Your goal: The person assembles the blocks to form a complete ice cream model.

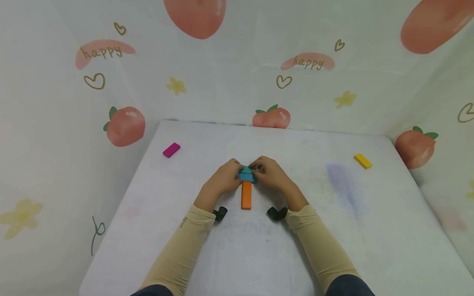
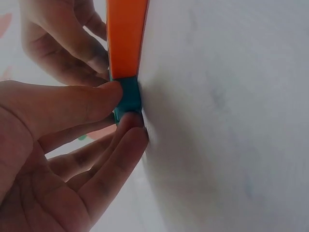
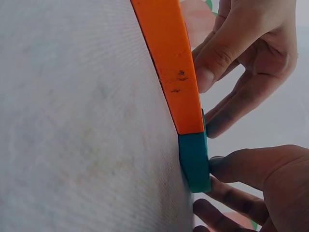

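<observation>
An orange rectangular block lies lengthwise on the table, its far end meeting a blue block with slanted sides. Beyond the blue block sits a smaller green block, also slanted. On the left side, my left hand grips the blue block between thumb and fingers; the left wrist view shows that thumb against the block's side. Opposite it, my right hand pinches the right edge of the green block. In the right wrist view, the right thumb touches the teal-looking block. Fingers hide parts of both small blocks.
A magenta block lies toward the table's far left corner, and a yellow block toward the far right. The white table meets a patterned curtain at the back. Dark wrist cameras sit under both wrists.
</observation>
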A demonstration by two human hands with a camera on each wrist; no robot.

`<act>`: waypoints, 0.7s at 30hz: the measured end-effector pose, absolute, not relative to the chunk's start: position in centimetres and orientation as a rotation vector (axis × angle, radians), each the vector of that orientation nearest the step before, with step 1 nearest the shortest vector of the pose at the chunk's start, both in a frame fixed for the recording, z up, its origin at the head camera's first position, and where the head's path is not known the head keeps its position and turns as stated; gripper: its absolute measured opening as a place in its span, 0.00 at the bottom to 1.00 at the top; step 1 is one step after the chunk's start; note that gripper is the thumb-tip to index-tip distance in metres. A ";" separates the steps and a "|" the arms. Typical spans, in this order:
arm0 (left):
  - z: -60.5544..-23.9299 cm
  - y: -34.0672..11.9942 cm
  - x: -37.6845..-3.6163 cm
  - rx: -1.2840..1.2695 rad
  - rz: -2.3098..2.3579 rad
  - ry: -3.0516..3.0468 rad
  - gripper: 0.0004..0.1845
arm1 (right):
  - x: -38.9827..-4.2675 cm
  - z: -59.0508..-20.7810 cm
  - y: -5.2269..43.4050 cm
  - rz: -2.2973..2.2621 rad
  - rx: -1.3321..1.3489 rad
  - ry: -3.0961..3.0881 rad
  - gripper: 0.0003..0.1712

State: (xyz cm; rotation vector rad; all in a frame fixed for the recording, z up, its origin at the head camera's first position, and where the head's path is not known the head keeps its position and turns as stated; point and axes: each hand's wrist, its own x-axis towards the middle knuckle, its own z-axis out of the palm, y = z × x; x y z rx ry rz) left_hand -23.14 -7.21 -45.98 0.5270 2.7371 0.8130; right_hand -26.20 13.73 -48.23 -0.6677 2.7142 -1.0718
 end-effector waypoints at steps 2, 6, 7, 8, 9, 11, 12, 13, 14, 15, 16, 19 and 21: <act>-46.0 -7.2 -23.2 0.521 0.816 2.738 0.26 | -26.2 -48.2 13.7 -1.081 -0.662 2.714 0.14; -46.1 -7.0 -23.1 0.514 0.834 2.726 0.27 | -26.2 -48.3 13.8 -1.077 -0.665 2.713 0.14; -46.1 -7.0 -23.0 0.515 0.835 2.726 0.27 | -26.1 -48.4 13.9 -1.077 -0.668 2.712 0.14; -46.2 -7.0 -22.9 0.518 0.835 2.726 0.27 | -26.0 -48.4 13.9 -1.077 -0.672 2.711 0.14; -46.3 -7.0 -22.8 0.521 0.834 2.727 0.26 | -25.9 -48.4 13.9 -1.079 -0.679 2.710 0.14; -46.4 -7.0 -22.7 0.526 0.831 2.738 0.26 | -25.8 -48.3 13.9 -1.086 -0.693 2.712 0.14; -46.4 -7.0 -22.7 0.532 0.825 2.747 0.25 | -25.7 -48.3 13.8 -1.089 -0.702 2.714 0.14; -46.5 -7.0 -22.7 0.538 0.819 2.754 0.24 | -25.7 -48.3 13.8 -1.093 -0.710 2.716 0.14; -46.4 -7.0 -22.7 0.544 0.815 2.759 0.23 | -25.8 -48.3 13.8 -1.096 -0.714 2.719 0.14; -46.4 -7.0 -22.7 0.551 0.810 2.763 0.23 | -25.8 -48.3 13.8 -1.098 -0.716 2.721 0.14; -46.4 -7.0 -22.8 0.556 0.807 2.765 0.22 | -25.8 -48.3 13.8 -1.100 -0.716 2.723 0.14; -46.3 -7.0 -22.9 0.565 0.799 2.763 0.21 | -25.9 -48.4 13.8 -1.104 -0.704 2.723 0.14; -46.2 -7.0 -22.9 0.565 0.798 2.756 0.21 | -25.9 -48.4 13.8 -1.102 -0.695 2.722 0.14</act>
